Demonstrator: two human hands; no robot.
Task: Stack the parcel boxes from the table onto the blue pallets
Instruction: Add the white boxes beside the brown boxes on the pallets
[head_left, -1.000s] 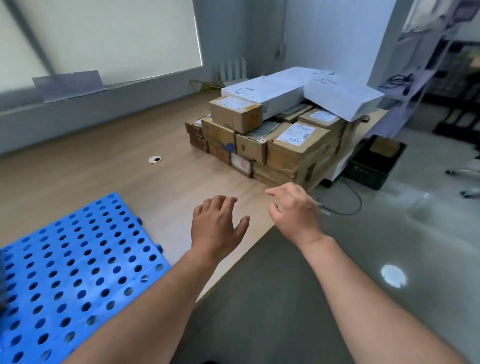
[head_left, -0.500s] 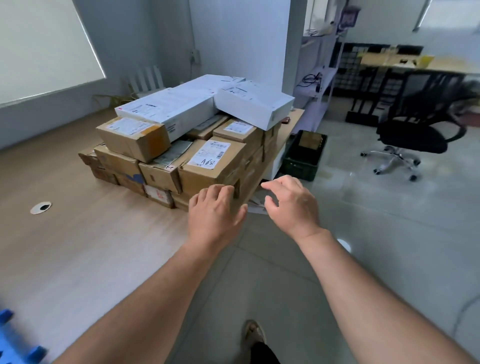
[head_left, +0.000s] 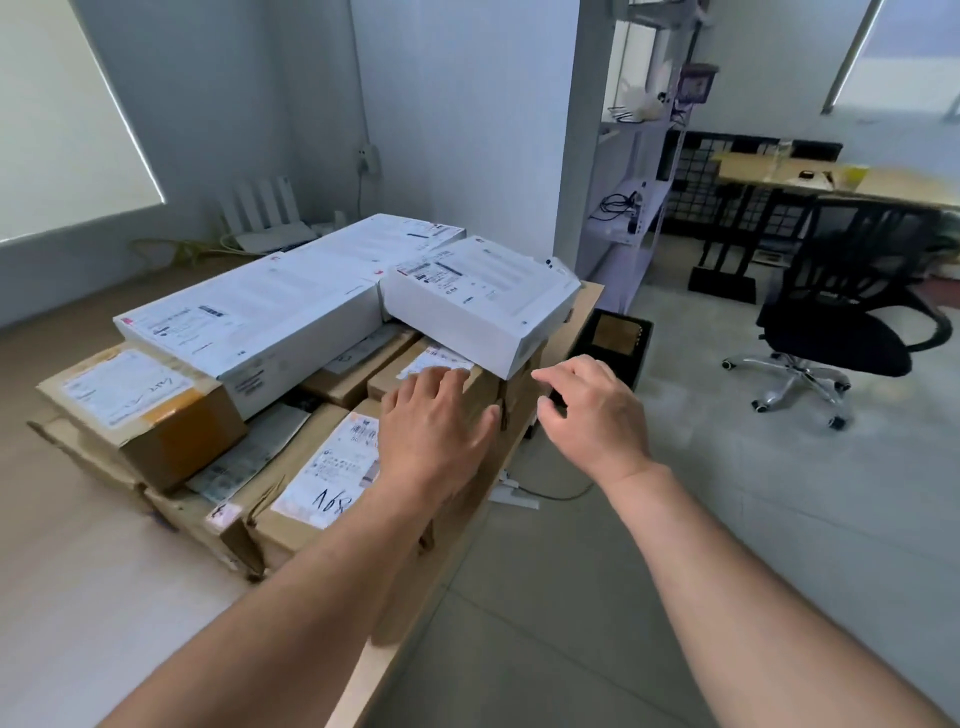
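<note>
Person's left hand is spread flat over the near brown boxes on the worktop, right hand loose just past its edge, both empty. Likely best: take the small white box atop the pile by opposite sides and lift straight up, leaving the boxes beneath undisturbed. No blue pallets in view; left palm contact unclear; lower boxes mostly hidden.

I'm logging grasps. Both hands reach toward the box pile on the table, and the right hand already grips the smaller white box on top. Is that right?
No. The head view shows the right hand open and empty by the near corner of the smaller white box, not gripping it. The rest stands: it and the left hand both reach toward the box pile on the table.
</note>
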